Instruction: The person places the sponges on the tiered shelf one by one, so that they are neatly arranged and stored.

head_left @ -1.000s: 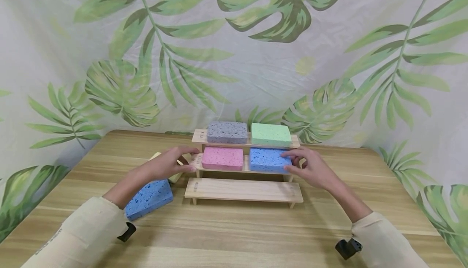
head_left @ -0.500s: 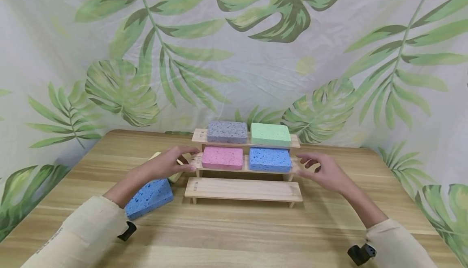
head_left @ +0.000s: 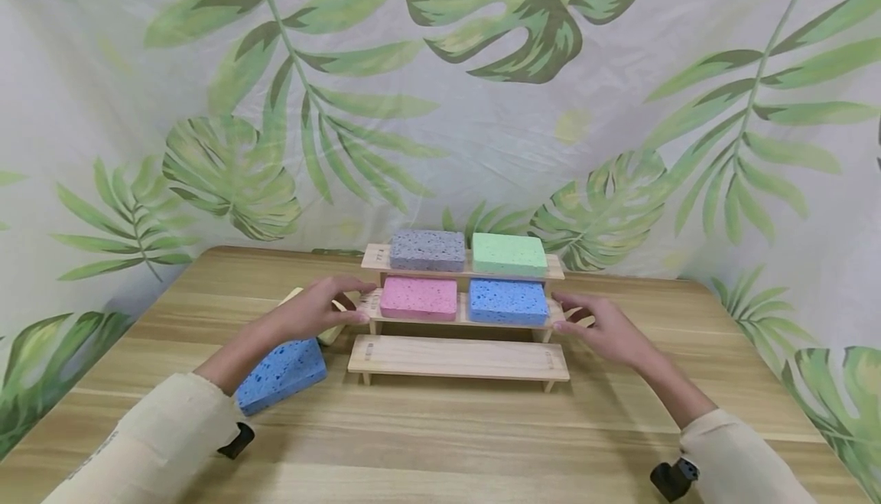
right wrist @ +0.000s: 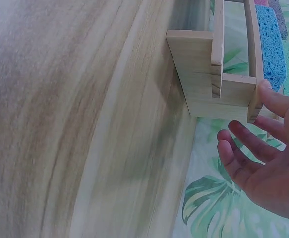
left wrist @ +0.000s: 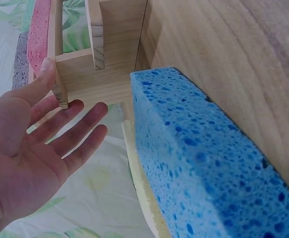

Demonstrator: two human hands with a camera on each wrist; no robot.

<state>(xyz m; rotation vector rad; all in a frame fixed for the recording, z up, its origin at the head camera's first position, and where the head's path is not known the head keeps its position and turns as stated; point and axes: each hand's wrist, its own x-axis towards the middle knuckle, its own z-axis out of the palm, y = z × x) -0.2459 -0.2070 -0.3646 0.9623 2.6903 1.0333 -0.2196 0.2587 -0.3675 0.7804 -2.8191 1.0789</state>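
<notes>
A three-step wooden display stand point(head_left: 457, 357) stands on the table. A pink sponge point(head_left: 418, 299) and a blue sponge point(head_left: 508, 302) lie on its middle step. On the top step are a grey sponge point(head_left: 427, 251) and a green sponge point(head_left: 509, 254). My left hand point(head_left: 315, 310) holds the left end of the middle step, thumb at the front edge, other fingers spread behind in the left wrist view. At the opposite end my right hand point(head_left: 606, 328) grips the same step between thumb and forefinger, its other fingers loosely bent in the right wrist view.
Another blue sponge point(left wrist: 199, 158) lies on the table under my left forearm, with a pale yellow sponge point(left wrist: 146, 196) beside it, partly hidden by my left hand. A leaf-patterned cloth point(head_left: 482, 144) hangs behind the wooden table point(head_left: 440, 443).
My right hand let go of the blue sponge on the middle step, drew off to the right, then came back to the stand's right end. My left hand stayed in place.
</notes>
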